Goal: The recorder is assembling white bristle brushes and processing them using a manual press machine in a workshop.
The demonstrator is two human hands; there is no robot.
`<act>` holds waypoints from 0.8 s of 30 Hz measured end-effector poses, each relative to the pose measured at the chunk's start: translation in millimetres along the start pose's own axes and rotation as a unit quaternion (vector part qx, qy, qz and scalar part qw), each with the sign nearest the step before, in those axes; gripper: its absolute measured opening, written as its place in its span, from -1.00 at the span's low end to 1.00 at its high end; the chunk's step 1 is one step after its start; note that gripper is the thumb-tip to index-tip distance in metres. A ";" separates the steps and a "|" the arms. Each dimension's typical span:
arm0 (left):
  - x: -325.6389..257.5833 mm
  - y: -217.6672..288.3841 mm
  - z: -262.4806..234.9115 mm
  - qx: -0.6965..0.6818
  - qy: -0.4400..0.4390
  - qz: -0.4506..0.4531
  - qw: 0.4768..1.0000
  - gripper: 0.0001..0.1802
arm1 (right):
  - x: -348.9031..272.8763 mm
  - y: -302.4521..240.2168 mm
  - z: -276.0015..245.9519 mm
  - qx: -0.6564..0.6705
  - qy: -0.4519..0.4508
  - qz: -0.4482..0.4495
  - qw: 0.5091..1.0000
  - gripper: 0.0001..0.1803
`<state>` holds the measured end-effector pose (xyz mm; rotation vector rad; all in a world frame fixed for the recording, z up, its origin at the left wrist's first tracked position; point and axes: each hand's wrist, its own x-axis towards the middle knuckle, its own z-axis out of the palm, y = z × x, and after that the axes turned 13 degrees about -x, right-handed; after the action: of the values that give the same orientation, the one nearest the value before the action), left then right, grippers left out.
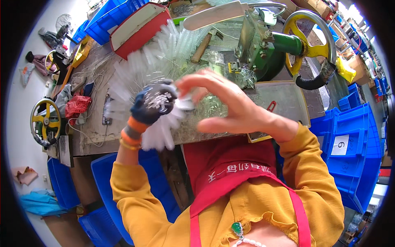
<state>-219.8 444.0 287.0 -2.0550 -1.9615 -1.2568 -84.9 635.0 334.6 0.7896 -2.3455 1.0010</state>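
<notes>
My left hand (153,102) wears a dark glove with an orange cuff. Its fingers curl around a cluster of small shiny metal pieces (159,100), whose exact kind I cannot make out. Bare and curved, my right hand (230,101) hovers just right of the glove, thumb and fingers spread apart with nothing visible between them. A large fan of slim, translucent white plastic strips (135,72) lies behind and around the left hand. More strips (158,136) stick out below it, over the table's front edge.
A green hand press (267,53) with a yellow-spoked wheel (306,41) stands at the back right. A hammer (201,48) lies behind my hands. A red tray (140,31) sits back left, a yellow-edged tray (284,96) right. Blue bins (354,152) flank the table (92,138).
</notes>
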 end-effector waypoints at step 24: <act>-14.8 -25.8 8.4 0.010 0.032 -0.205 0.978 -0.53 | 90.2 41.4 66.6 -0.316 0.034 -0.057 0.947 -0.90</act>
<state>-235.6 441.5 260.4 -1.6249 -2.4382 -1.3357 -190.4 579.2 327.7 0.6037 -2.3172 0.1852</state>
